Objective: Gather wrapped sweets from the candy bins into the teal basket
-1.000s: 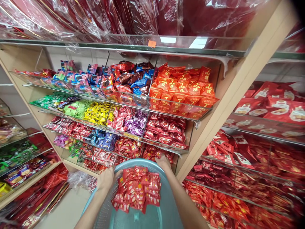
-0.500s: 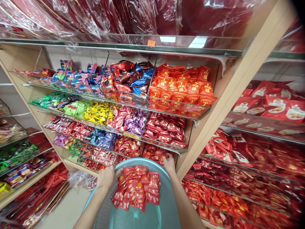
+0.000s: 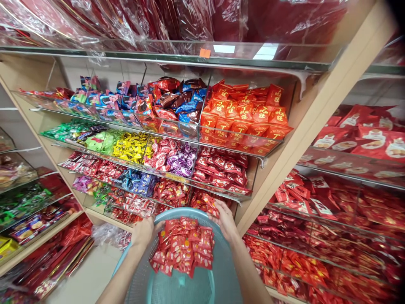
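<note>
A teal plastic basket (image 3: pixel 225 274) with a perforated wall stands out in front of me. My left hand (image 3: pixel 142 232) is closed over its far left rim. A pile of small red candy packets (image 3: pixel 182 247) lies inside on the basket floor. Above the far right rim, my right hand (image 3: pixel 225 219) pinches a red candy packet (image 3: pixel 210 204) between thumb and fingers. Just behind that hand is a low shelf compartment of similar red packets (image 3: pixel 198 197), partly hidden by the basket and the hand.
Glass-fronted shelves hold yellow sweets (image 3: pixel 133 147), purple-wrapped sweets (image 3: pixel 182 159) and orange-red bags (image 3: pixel 243 112). A wooden upright (image 3: pixel 303 109) separates them from red-filled shelves at right. Plastic-wrapped dark red items (image 3: pixel 177 21) sit on top. A crumpled clear bag (image 3: pixel 107 233) lies low at left.
My right hand has pulled back slightly from the low compartment toward the basket, and a red candy packet now shows in its fingers. My left hand stays on the rim.
</note>
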{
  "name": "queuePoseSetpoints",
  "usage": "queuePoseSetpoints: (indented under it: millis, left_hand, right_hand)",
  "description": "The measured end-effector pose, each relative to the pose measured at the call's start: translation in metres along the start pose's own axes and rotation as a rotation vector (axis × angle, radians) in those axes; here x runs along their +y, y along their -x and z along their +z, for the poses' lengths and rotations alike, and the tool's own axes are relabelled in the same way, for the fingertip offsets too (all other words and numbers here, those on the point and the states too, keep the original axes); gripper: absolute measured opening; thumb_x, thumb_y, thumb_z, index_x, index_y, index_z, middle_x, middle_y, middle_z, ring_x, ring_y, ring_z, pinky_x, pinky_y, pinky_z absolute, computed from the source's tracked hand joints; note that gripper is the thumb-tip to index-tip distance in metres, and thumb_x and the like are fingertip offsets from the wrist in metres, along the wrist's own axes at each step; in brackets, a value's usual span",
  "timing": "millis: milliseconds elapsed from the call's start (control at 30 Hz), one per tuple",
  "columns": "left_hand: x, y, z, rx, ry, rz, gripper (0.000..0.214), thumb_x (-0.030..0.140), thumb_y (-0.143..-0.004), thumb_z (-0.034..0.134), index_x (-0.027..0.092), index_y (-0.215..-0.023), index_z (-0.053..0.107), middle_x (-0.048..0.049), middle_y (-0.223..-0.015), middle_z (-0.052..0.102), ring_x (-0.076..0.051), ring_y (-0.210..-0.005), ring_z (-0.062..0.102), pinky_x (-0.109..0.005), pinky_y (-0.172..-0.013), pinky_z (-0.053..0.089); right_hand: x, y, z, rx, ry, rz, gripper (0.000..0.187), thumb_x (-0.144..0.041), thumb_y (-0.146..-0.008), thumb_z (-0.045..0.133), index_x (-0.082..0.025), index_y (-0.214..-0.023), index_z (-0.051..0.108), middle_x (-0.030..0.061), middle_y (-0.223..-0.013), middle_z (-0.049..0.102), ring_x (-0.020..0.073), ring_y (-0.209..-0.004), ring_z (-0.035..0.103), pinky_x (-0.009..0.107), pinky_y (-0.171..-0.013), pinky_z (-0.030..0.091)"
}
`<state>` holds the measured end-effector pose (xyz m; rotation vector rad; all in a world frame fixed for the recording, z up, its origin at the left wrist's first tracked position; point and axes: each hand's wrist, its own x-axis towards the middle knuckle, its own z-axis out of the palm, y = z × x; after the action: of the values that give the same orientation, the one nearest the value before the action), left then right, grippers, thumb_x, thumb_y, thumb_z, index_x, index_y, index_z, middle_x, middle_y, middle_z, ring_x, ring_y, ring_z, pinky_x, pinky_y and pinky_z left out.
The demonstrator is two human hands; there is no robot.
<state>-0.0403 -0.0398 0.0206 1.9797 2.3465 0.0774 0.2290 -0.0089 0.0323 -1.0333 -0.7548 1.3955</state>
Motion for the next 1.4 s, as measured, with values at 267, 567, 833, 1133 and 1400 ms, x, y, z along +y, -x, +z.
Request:
queuePoseSetpoints:
  millis: [267,567,833,1133,1400]
  left_hand:
    - [0.002,0.001,0.0,-0.009,0.012,-0.02,0.051,0.056,-0.075,0.024,0.018,-0.09,0.054,-0.0129,-0.079,0.063,-0.028,-0.077,0.059,-0.036,-0.065,0.042]
    - [0.002,0.002,0.0,-0.001,-0.007,-0.019,0.051,0.054,-0.077,0.023,0.016,-0.092,0.054,-0.0134,-0.081,0.063,-0.028,-0.078,0.059,-0.036,-0.066,0.042]
    - [0.004,0.005,-0.007,-0.012,-0.002,-0.013,0.05,0.054,-0.077,0.025,0.017,-0.092,0.054,-0.0131,-0.079,0.063,-0.027,-0.079,0.059,-0.035,-0.067,0.042]
    - [0.002,0.002,-0.002,0.0,-0.026,-0.005,0.051,0.055,-0.077,0.023,0.017,-0.093,0.053,-0.0123,-0.078,0.063,-0.026,-0.077,0.06,-0.034,-0.067,0.041]
    - [0.003,0.002,-0.004,-0.004,-0.016,-0.015,0.048,0.054,-0.077,0.025,0.017,-0.087,0.054,-0.0129,-0.079,0.063,-0.025,-0.076,0.06,-0.033,-0.066,0.041]
  right_hand:
    - [0.02,0.051,-0.004,0.049,0.009,0.195,0.032,-0.038,-0.057,0.065,-0.021,-0.078,0.048,-0.0044,-0.075,0.055,0.01,-0.052,0.059,0.024,-0.052,0.05]
    - [0.049,0.037,-0.017,0.232,0.37,-0.033,0.029,-0.039,-0.058,0.057,-0.022,-0.074,0.041,-0.0097,-0.048,0.036,0.0083,-0.039,0.046,0.021,-0.037,0.046]
    - [0.05,0.043,-0.012,0.217,0.454,-0.012,0.026,-0.038,-0.059,0.055,-0.022,-0.073,0.039,-0.0088,-0.048,0.039,0.0095,-0.037,0.047,0.021,-0.034,0.044]
    - [0.057,0.044,-0.011,0.195,0.514,0.019,0.024,-0.037,-0.061,0.053,-0.021,-0.072,0.039,-0.009,-0.05,0.039,0.0089,-0.034,0.046,0.022,-0.032,0.044]
    - [0.065,0.044,-0.012,0.129,0.589,0.127,0.038,-0.049,-0.057,0.056,-0.021,-0.076,0.04,-0.0066,-0.057,0.05,0.0127,-0.03,0.05,0.024,-0.027,0.041]
